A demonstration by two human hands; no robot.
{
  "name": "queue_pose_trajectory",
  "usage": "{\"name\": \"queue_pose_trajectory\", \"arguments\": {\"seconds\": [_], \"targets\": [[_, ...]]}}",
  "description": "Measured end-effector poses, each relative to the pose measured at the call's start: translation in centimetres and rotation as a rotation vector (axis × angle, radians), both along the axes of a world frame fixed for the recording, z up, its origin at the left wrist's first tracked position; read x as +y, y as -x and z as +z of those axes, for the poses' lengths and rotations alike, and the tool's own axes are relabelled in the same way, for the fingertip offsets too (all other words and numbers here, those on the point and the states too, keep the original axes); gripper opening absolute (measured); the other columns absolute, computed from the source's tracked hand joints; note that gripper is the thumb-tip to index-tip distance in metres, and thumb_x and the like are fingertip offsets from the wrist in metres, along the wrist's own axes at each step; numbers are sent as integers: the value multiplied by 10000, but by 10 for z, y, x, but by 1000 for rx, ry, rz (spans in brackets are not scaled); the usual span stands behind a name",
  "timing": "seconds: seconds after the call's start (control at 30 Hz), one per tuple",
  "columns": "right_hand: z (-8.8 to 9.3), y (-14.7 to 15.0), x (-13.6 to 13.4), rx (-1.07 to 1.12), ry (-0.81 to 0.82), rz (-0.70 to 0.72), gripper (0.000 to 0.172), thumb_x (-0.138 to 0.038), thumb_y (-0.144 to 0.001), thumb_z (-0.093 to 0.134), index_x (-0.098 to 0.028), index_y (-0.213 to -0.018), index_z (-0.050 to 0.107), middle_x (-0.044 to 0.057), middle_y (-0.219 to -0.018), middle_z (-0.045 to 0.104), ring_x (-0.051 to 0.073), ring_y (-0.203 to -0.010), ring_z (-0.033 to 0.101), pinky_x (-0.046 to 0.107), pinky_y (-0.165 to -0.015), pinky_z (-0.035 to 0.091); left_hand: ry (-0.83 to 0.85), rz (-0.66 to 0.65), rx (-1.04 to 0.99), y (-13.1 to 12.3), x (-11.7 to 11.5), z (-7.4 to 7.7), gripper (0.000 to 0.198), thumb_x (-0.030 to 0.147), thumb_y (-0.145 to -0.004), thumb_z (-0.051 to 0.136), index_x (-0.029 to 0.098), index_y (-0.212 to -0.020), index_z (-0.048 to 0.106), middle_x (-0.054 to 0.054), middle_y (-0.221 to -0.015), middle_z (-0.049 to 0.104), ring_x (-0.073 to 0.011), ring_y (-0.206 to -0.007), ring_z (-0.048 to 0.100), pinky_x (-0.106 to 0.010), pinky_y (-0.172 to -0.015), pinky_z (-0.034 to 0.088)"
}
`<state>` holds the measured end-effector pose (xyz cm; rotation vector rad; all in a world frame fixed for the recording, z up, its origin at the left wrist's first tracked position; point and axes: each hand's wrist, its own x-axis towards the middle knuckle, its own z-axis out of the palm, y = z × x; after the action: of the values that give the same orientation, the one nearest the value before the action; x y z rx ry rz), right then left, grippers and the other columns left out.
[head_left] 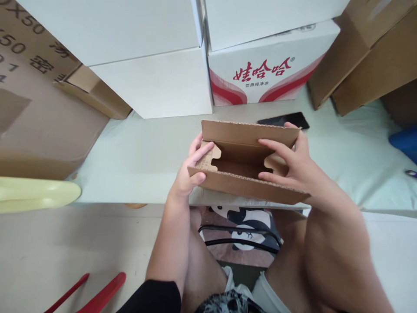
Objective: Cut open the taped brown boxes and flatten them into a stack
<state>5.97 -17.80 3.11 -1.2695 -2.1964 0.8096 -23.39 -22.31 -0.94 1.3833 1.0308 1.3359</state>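
An open brown cardboard box (241, 184) is at the near edge of the bench, its long flaps raised and its short end flaps folded inward. My left hand (189, 171) grips the box's left end, with the thumb on the near flap and fingers over the left end flap. At the right end is my right hand (293, 163), its fingers spread over the right end flap and along the far flap. The box's dark inside shows no contents. Just behind its far right corner lies a black phone (288, 119), partly hidden by the box and my right hand.
White boxes (163, 84) and a red-and-white carton (267, 74) stand at the back of the pale green bench (130, 152). Large cardboard boxes flank both sides. A yellow plastic object (39, 193) juts in at left; a blue object (405, 143) is at right.
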Motion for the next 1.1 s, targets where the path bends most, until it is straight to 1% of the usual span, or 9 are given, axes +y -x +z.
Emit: {"name": "queue_pose_trajectory", "arguments": {"seconds": [0.1,0.17,0.27,0.37,0.43,0.57,0.7,0.87,1.1], "targets": [[2,-1,2,89,15,-3,295,-466,-926,631,-323,-1183,628,38,-1709,194,367,-1625,178,545,-1164,478,56,42,15,3,0,-1,712,684,-698,812,301,-1294,737,-49,-1724,279,-438,-1615,186,-578,-1329,188],[2,0,3,208,71,-21,240,-465,-953,568,-328,-1150,573,29,-1714,244,345,-1580,310,519,-1062,550,81,107,4,1,-1,1,666,656,-684,828,279,-1228,756,-67,-1691,344,-440,-1596,235,-567,-1315,217],[0,2,2,410,143,-58,396,-560,-965,472,-411,-1329,421,13,-1707,329,328,-1474,490,549,-1027,559,117,234,-65,-5,-2,5,533,582,-689,845,267,-1104,731,-72,-1616,456,-409,-1496,420,-526,-1232,365],[-1,0,1,471,159,-53,661,-689,-901,481,-443,-1485,294,34,-1666,422,336,-1512,449,583,-1131,486,115,292,-195,-10,-1,6,448,469,-690,877,278,-1001,618,-43,-1513,556,-322,-1312,594,-445,-1062,512],[0,-2,2,423,138,4,679,-696,-850,583,-398,-1441,434,54,-1624,480,350,-1541,403,580,-1192,431,83,303,-248,-11,0,6,496,419,-679,899,300,-1023,562,-26,-1451,598,-284,-1267,615,-415,-1030,521],[1,-4,6,387,69,103,360,-599,-864,652,-304,-1056,726,64,-1436,648,370,-1532,402,614,-1267,311,72,321,-210,-11,1,5,599,458,-682,891,354,-1183,579,-28,-1436,610,-296,-1327,570,-439,-1108,458],[-4,-1,9,361,92,78,196,-446,-878,669,-305,-937,792,43,-1381,681,353,-1465,486,608,-1250,344,133,349,-90,-12,2,7,429,546,-697,824,263,-1002,721,-54,-1562,529,-375,-1501,405,-467,-1212,339],[-7,5,9,355,86,40,150,-342,-848,680,-290,-886,815,42,-1435,646,342,-1379,565,595,-1205,411,254,352,-182,-14,4,10,348,490,-667,812,246,-894,711,-45,-1550,546,-396,-1494,414,-489,-1159,394],[-1,8,8,302,97,-28,136,-311,-822,686,-278,-831,818,49,-1453,616,357,-1391,548,613,-1207,398,379,314,-314,-11,6,13,270,379,-629,825,237,-781,652,-19,-969,705,-224,-845,661,-324,-678,504]]}}
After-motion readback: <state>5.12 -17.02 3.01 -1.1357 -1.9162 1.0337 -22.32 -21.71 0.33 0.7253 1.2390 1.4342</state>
